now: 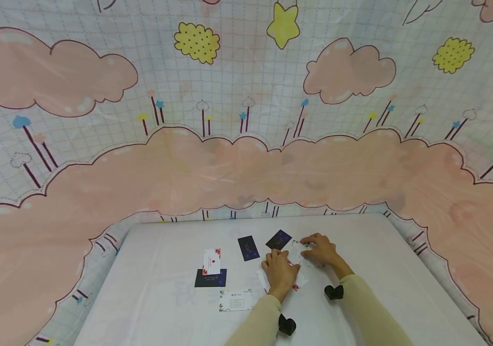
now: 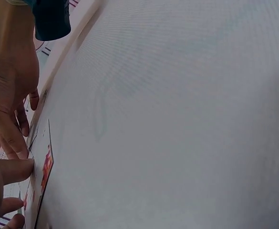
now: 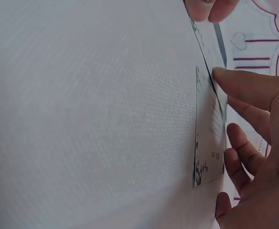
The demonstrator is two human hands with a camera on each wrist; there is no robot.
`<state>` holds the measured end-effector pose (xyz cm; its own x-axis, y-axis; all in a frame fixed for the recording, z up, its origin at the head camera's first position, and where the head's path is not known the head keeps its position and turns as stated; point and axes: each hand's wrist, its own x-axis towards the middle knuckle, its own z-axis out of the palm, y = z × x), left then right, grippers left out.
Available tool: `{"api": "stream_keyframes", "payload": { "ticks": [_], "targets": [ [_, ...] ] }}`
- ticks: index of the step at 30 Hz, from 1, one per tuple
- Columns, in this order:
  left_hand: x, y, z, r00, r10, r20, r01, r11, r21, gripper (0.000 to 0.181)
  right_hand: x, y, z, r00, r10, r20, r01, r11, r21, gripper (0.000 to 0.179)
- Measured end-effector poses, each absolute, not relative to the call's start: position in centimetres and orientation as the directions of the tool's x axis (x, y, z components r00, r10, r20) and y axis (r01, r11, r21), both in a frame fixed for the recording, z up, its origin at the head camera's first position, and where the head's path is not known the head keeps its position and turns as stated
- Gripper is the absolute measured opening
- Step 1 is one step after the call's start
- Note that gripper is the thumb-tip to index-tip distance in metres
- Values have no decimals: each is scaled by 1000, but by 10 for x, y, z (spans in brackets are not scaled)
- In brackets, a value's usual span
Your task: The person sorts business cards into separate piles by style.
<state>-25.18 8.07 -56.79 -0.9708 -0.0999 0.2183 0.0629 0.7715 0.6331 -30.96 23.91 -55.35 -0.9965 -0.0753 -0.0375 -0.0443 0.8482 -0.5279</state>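
Observation:
Both hands work over a loose group of business cards right of the table's middle. My left hand [image 1: 280, 270] rests on the cards with fingers slightly bent. Its thumb [image 2: 16, 171] touches a white card with red flowers [image 2: 47, 167]. Facing it, my right hand [image 1: 322, 251] holds a white leaf-patterned card [image 1: 295, 251] between its thumb [image 3: 239, 85] and fingers. That card's near edge is tilted up. Another white leaf-patterned card [image 3: 208, 143] lies below it. A dark blue card [image 1: 278, 240] is just beyond the hands. The hands partly hide the group.
Farther left lie another dark card [image 1: 248, 248], a red-flowered card [image 1: 211, 262] overlapping a dark card [image 1: 210, 278], and a white leaf-patterned card [image 1: 235, 300]. All are on a white table [image 1: 151, 269]. A patterned cloth [image 1: 246, 168] hangs behind it.

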Motion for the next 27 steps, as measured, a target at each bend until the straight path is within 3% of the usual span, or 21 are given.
{"api": "stream_keyframes", "payload": {
  "ticks": [8, 27],
  "targets": [
    [-252, 81, -567, -971, -109, 215, 63, 745, 664, 45, -312, 242, -556, -997, -49, -51, -11, 816, -578, 38],
    [-252, 86, -578, -952, -120, 283, 118, 708, 697, 45, -303, 252, -559, -995, -95, 19, -83, 738, -670, 45]
  ]
}}
